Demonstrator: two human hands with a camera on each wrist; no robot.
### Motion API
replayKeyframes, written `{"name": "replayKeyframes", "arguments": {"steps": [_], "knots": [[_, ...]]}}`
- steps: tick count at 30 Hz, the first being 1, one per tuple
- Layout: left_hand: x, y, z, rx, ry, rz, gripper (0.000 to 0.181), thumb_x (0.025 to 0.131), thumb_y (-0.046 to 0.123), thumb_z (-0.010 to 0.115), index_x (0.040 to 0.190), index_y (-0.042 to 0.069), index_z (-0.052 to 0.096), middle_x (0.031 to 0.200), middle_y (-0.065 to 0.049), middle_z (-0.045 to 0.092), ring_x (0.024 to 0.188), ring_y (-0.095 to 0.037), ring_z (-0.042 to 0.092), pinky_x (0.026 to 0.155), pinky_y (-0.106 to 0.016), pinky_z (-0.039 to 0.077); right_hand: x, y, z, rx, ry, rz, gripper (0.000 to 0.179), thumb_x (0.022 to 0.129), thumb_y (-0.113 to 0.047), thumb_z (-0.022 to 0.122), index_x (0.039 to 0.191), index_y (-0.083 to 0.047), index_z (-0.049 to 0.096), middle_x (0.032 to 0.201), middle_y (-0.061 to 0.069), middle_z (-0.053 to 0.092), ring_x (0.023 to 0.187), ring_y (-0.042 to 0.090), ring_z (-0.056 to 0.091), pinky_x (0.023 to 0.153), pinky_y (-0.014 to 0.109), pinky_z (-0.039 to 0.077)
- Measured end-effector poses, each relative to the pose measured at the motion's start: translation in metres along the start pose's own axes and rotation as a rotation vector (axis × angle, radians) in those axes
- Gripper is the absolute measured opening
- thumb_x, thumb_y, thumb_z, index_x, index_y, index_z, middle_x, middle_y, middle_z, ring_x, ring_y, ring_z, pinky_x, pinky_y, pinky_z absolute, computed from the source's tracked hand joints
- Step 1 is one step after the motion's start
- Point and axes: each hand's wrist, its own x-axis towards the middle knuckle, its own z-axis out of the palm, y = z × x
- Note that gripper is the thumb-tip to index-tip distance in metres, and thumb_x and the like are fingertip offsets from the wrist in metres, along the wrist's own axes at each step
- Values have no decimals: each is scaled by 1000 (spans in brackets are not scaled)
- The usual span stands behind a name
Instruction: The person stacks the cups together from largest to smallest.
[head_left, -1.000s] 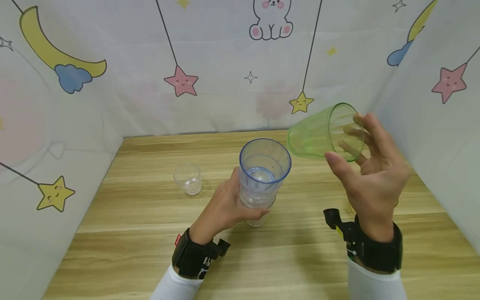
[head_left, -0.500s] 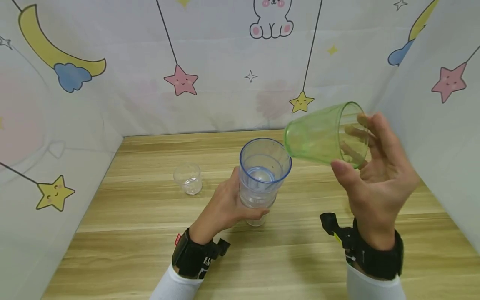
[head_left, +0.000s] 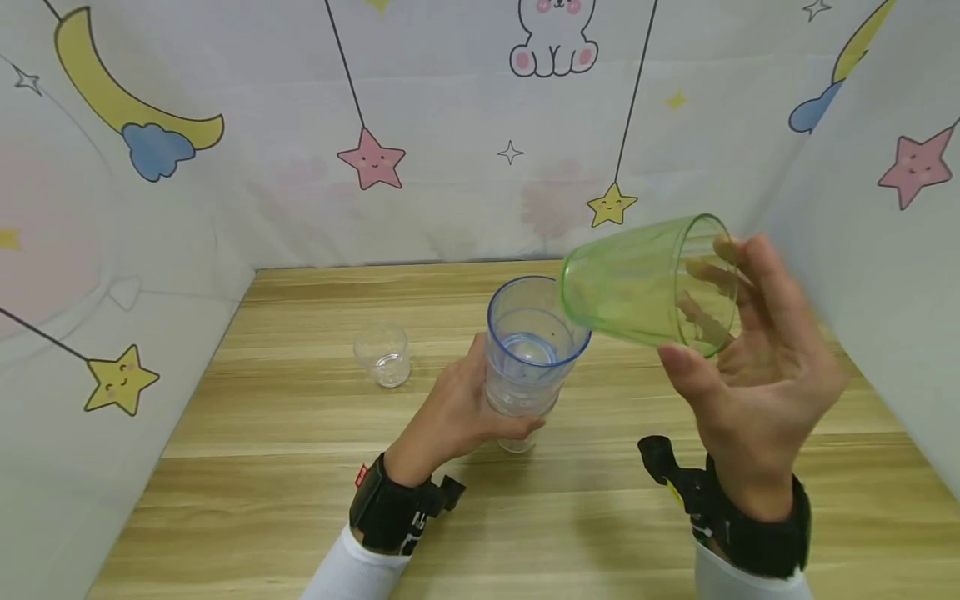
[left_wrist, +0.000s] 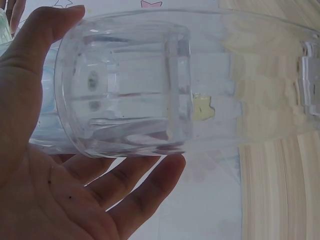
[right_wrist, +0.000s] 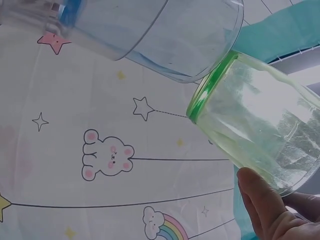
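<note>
Green cup: translucent, tilted nearly onto its side in the grasp of the right hand. The thumb presses the wall close to the mouth; the other fingers lie at the mouth's far side. The mouth faces these fingers, while the base points away from them and overlaps the rim of the blue-rimmed cup; whether the two touch, I cannot tell from here.

Cup stack: upright, grasped by the left hand, its thumb across the near side and its other fingers curved round the opposite wall. The blue-rimmed cup rises above these fingers, mouth upward. Below the thumb runs a clear lower part, with a narrower clear piece seated inside it; the number of nested pieces cannot be made out.

Small clear cup: to the left of the left fingers and apart from them, on the wood-grained tabletop, which extends beneath both hands.

Behind each set of fingers: a black wrist strap, then a white sleeve. Beyond the fingers: a pale backdrop printed with hanging stars, a moon and a seated bear.
</note>
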Motion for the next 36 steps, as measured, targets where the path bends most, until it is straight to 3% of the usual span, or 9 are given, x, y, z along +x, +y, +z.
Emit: {"name": "replayKeyframes", "arguments": {"steps": [7, 13, 31, 33, 36], "knots": [[0, 0, 0, -2, -13, -15, 96, 65, 31, 96, 142, 25, 39, 123, 5, 64, 109, -12, 62, 90, -39, 51, -4, -3, 2, -4, -49, 68, 82, 54, 11, 93, 127, 20, 56, 123, 37, 58, 106, 43, 61, 83, 37, 58], [-1, 0, -1, -8, -16, -56, 95, 65, 32, 96, 142, 25, 40, 122, 4, 63, 109, -13, 61, 89, -40, 51, -7, -3, 4, -83, -119, 124, 83, 57, 7, 95, 129, 17, 56, 126, 31, 61, 110, 39, 61, 86, 36, 57], [-1, -1, -2, -23, -26, -50, 96, 67, 34, 95, 144, 26, 39, 122, 5, 62, 109, -12, 60, 89, -39, 51, -11, 13, 12, -105, -216, 88, 87, 65, -8, 97, 136, 15, 52, 134, 30, 58, 115, 39, 59, 95, 38, 52], [-1, -1, -2, -22, -26, -41, 95, 67, 33, 95, 143, 26, 39, 120, 5, 62, 107, -11, 61, 88, -38, 51, -14, 17, 13, -137, -249, 103, 87, 69, -11, 95, 139, 13, 50, 136, 30, 56, 117, 39, 58, 98, 39, 50], [0, -1, -2, -4, -24, -23, 94, 67, 33, 95, 142, 25, 38, 117, 6, 63, 105, -10, 61, 87, -37, 52, -18, 24, 13, -271, -373, 182, 81, 76, -18, 91, 143, 6, 51, 138, 23, 58, 122, 36, 58, 100, 39, 48]]}}
